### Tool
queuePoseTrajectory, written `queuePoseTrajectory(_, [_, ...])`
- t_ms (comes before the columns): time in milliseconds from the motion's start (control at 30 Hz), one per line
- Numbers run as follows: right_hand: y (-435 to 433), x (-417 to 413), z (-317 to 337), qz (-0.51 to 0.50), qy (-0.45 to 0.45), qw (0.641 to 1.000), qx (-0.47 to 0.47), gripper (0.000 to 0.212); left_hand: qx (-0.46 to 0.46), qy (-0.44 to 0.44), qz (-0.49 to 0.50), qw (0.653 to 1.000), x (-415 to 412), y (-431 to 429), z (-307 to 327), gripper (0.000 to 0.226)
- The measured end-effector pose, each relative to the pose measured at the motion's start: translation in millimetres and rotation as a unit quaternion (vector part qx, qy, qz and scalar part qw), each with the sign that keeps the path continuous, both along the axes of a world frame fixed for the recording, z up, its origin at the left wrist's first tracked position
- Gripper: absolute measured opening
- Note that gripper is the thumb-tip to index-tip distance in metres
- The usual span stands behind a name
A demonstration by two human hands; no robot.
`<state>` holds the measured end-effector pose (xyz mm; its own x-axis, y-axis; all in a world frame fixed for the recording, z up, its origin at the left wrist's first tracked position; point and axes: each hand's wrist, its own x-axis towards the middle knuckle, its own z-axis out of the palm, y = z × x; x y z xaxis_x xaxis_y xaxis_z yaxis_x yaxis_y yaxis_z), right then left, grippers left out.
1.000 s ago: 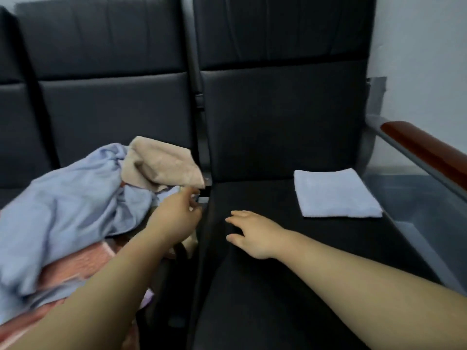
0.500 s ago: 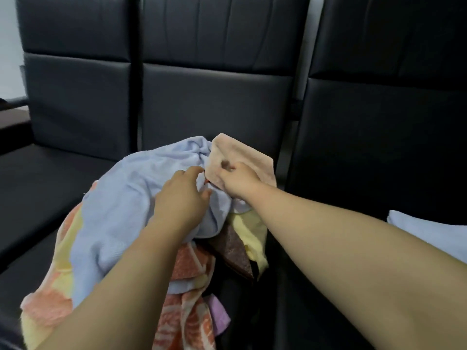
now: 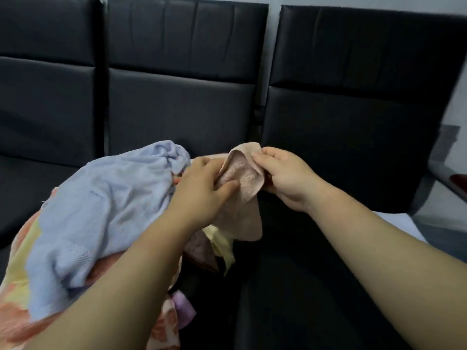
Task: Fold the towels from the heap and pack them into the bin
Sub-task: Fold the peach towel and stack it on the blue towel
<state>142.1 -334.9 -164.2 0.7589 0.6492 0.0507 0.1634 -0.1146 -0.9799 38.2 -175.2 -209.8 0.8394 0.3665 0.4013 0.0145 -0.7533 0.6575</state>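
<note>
- Hands, both bare, meet at mid-frame on one small beige towel (image 3: 243, 180).
- Left hand (image 3: 202, 190): fingers curled, thumb pressed on the towel's fuzzy face, gripping its left side.
- Right hand (image 3: 285, 178): thumb and fingers pinch the towel's upper right edge, other fingers curled under it.
- Beige towel is held up clear of the heap (image 3: 75, 223). Its top corner is folded over, and its lower part hangs to just below frame centre, over the gap between two seats.
- Heap fills the lower left of the frame, in front of the middle seat (image 3: 177, 109).
- Light blue towel (image 3: 113, 193) lies crumpled on top of the heap, touching the left wrist.
- Orange-and-yellow patterned towel (image 3: 22, 261) lies under the blue one and runs to the lower left edge.
- Brown cloth (image 3: 199, 248) and yellow cloth (image 3: 222, 246) stick out at the heap's right side, below the beige towel.
- Purple cloth (image 3: 183, 308) shows at bottom centre, under the left forearm.
- Folded pale towel (image 3: 404, 224) lies flat on the right seat (image 3: 353, 127) at right of frame, partly hidden behind the right forearm.
- Black padded seat row: three backrests span the top, with the left seat (image 3: 45, 109) at the frame edge.
- Armrest (image 3: 457, 181), reddish-brown on grey metal, sits at the far right edge.
- Pale wall (image 3: 461, 79) shows at upper right.
</note>
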Motion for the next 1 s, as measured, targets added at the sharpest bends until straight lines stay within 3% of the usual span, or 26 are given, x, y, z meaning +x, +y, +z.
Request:
queuePoseTrajectory(33, [-21.8, -6.9, 5.5, -0.006, 0.022, 1.0, 0.009, 0.026, -0.019, -0.012, -0.027, 0.999, 0.1, -16.2, 4.3, 0.022])
queuePoseTrajectory(100, [-61.8, -17.7, 10.9, -0.031, 0.042, 0.999, 0.005, 0.028, -0.091, -0.006, -0.083, 0.992, -3.9, -50.8, 15.6, 0.011])
queuePoseTrajectory(233, [-133.2, -33.6, 4.2, -0.113, 0.072, 0.99, -0.043, 0.035, -0.276, 0.109, -0.183, 0.937, -10.3, -120.7, 22.2, 0.018])
queuePoseTrajectory(400, [-208.7, -47.5, -31.2, -0.207, 0.055, 0.968, -0.129, 0.044, -0.421, 0.206, -0.204, 0.86, -7.2, -191.5, 4.6, 0.023])
queuePoseTrajectory(533, [-250.2, -65.5, -56.8, -0.142, 0.201, 0.966, -0.079, 0.03, -0.47, 0.239, -0.216, 0.822, -3.5, -222.8, -5.9, 0.028])
queuePoseTrajectory(633, [-264.1, -67.6, -64.4, -0.091, 0.23, 0.967, -0.054, 0.024, -0.476, 0.26, -0.24, 0.805, 1.3, -229.0, -15.0, 0.03])
queuePoseTrajectory(767, [-283.7, -54.0, -64.4, -0.091, 0.27, 0.957, -0.054, 0.019, -0.427, 0.258, -0.207, 0.842, 8.8, -218.6, -21.9, 0.042])
queuePoseTrajectory(867, [-300.2, -39.7, -64.8, -0.125, 0.28, 0.947, -0.101, 0.009, -0.382, 0.237, -0.168, 0.877, 11.2, -196.8, -22.1, 0.027])
queuePoseTrajectory(1000, [-313.5, -18.8, -70.4, -0.2, 0.344, 0.914, -0.076, 0.002, -0.181, 0.301, -0.141, 0.926, 8.9, -155.4, -20.8, 0.018])
